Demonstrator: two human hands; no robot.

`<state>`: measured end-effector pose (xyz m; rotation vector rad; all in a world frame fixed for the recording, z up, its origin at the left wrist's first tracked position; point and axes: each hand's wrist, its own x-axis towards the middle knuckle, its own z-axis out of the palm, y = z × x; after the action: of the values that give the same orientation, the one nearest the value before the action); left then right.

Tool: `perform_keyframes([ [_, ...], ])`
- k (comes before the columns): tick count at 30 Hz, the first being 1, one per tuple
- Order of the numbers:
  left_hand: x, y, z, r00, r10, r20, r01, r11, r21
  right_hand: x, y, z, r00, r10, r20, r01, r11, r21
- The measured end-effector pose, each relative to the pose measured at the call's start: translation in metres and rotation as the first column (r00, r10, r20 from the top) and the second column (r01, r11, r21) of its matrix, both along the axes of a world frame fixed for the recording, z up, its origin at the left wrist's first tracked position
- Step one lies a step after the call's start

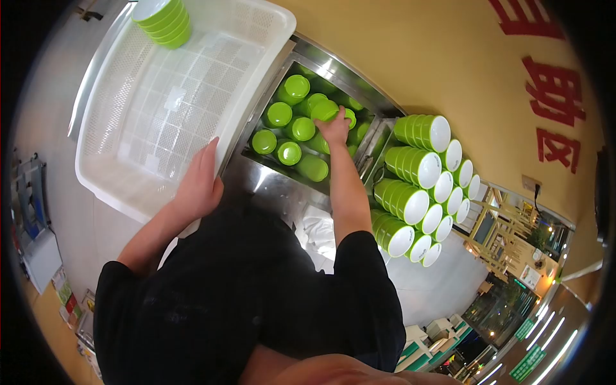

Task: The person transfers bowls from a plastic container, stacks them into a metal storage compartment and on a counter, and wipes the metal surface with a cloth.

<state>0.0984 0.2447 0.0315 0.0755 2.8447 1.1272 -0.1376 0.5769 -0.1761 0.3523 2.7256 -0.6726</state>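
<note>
My right hand (335,130) is over the steel-framed compartment (313,63), its fingers around the base of a green bowl (325,110). Several more upside-down green bowls (302,129) stand in the compartment around it. My left hand (200,182) lies on the near right rim of the white plastic basket (222,138), its fingers stretched along the edge. At the far end of that basket sits a stack of green bowls (168,29) with white insides.
Right of the compartment, several stacks of green bowls (410,200) lie on their sides, white openings facing right. A tan wall (410,51) with red lettering rises behind. Shelving and wooden furniture (497,224) stand at the far right.
</note>
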Motion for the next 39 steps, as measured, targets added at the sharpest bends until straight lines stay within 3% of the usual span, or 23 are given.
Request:
perform_keyframes([
  [9,-0.007,-0.002,0.004,0.998,0.012,0.058,-0.015,0.998,0.055,-0.052,-0.039,-0.030,0.944,0.227,0.241,-0.293,0.911,0.291],
  [13,-0.008,-0.003,0.007,0.997,0.005,0.082,-0.012,0.997,0.081,-0.055,-0.040,-0.047,0.949,0.204,0.240,-0.271,0.918,0.290],
  [16,-0.007,-0.002,0.006,0.997,0.006,0.083,-0.013,0.996,0.085,-0.048,-0.032,-0.061,0.978,0.175,0.117,-0.198,0.953,0.230],
  [21,-0.006,-0.002,0.008,0.998,-0.007,0.059,0.003,0.997,0.073,0.001,-0.017,-0.081,0.925,0.151,-0.349,-0.137,0.988,0.065],
  [22,-0.005,-0.002,0.008,0.999,-0.007,0.052,0.003,0.997,0.072,0.016,-0.014,-0.078,0.923,0.148,-0.356,-0.133,0.989,0.064],
  [24,-0.003,-0.002,0.005,0.999,-0.016,0.041,0.014,0.998,0.057,0.051,-0.008,-0.067,0.896,0.062,-0.440,-0.136,0.981,-0.139],
  [26,-0.002,-0.003,0.003,0.999,-0.021,0.024,0.020,0.999,0.035,0.090,-0.009,-0.044,0.886,-0.009,-0.464,-0.144,0.945,-0.294],
  [28,-0.001,-0.002,0.004,0.999,-0.004,0.049,0.001,0.998,0.064,0.131,-0.012,-0.022,0.890,0.016,-0.456,-0.186,0.925,-0.330],
  [30,0.002,-0.002,0.001,0.999,-0.005,0.033,0.003,0.999,0.044,0.170,-0.021,-0.003,0.931,-0.017,-0.365,-0.155,0.886,-0.437],
  [34,0.005,-0.001,0.000,1.000,0.007,0.001,-0.007,1.000,0.006,0.226,-0.029,0.003,0.803,0.143,-0.578,-0.365,0.886,-0.288],
  [36,0.002,-0.007,0.008,0.998,0.006,0.059,-0.007,1.000,0.018,0.246,-0.036,0.016,0.920,0.098,-0.380,-0.262,0.874,-0.409],
  [38,-0.009,-0.022,0.005,0.993,0.004,0.117,-0.007,1.000,0.030,0.255,-0.036,0.018,0.898,0.096,-0.429,-0.291,0.861,-0.417],
  [39,-0.018,-0.038,-0.010,1.000,-0.011,0.009,0.012,1.000,-0.005,0.260,-0.036,0.019,0.882,0.099,-0.461,-0.317,0.849,-0.422],
])
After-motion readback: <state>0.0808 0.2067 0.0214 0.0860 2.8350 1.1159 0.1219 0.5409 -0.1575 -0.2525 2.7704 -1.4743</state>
